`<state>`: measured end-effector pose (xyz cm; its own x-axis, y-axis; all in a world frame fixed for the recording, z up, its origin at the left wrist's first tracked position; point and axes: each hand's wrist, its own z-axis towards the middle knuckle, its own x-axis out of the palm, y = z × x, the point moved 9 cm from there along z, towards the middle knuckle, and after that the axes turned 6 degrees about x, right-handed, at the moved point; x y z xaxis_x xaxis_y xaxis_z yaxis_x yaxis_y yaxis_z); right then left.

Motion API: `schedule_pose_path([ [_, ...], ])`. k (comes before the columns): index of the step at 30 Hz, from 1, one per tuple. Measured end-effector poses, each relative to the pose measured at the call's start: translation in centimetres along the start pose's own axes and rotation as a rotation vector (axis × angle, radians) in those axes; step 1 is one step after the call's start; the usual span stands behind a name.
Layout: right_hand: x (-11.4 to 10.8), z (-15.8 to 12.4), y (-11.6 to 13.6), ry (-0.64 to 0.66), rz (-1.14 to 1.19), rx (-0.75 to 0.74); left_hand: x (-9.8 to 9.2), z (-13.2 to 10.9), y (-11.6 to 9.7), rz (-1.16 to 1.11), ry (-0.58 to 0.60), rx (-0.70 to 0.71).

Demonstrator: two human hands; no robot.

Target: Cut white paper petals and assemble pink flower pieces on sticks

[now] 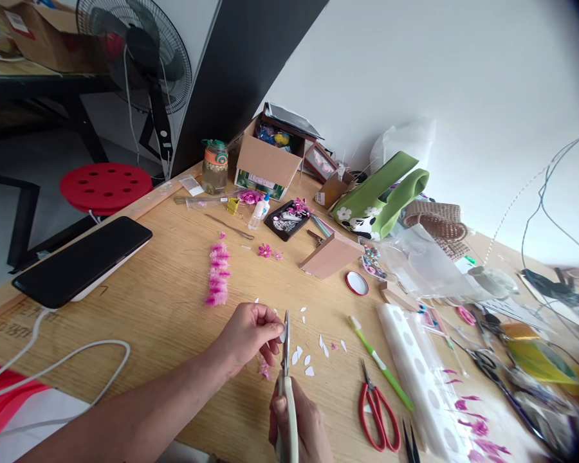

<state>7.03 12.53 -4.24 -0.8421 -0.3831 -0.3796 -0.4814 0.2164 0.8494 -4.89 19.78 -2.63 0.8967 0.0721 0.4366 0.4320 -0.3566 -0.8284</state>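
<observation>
My left hand [255, 331] is closed in a pinch on a small white piece [283, 334], mostly hidden by the fingers. My right hand [302, 418] wraps round the cream handles of a pair of scissors [288, 392]. The blades point away from me and lie right beside the white piece; whether they touch it I cannot tell. Several white leaf-shaped scraps [307, 360] are scattered just right of the blades. Below my left fingers sits a small pink bit [264, 368], partly hidden. A row of pink fluffy tufts [218, 273] lies beyond my left hand.
Red-handled pliers [379, 418], black tweezers [410, 444] and a green toothbrush [381, 363] lie to the right, beside a clear plastic roll [415, 373]. A wooden block [332, 255], a glue bottle [259, 212] and a black tray [287, 222] stand farther back. A white cable [120, 366] curves at left.
</observation>
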Motion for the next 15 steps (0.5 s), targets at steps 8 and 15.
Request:
schedule_pose_path([
  [8, 0.12, -0.04, -0.06, 0.016, -0.002, 0.001, -0.04, -0.15, 0.04, 0.008, 0.0, -0.004],
  [15, 0.11, 0.13, -0.46, 0.062, -0.042, 0.002, 0.02, -0.05, 0.38, 0.019, 0.016, -0.021],
])
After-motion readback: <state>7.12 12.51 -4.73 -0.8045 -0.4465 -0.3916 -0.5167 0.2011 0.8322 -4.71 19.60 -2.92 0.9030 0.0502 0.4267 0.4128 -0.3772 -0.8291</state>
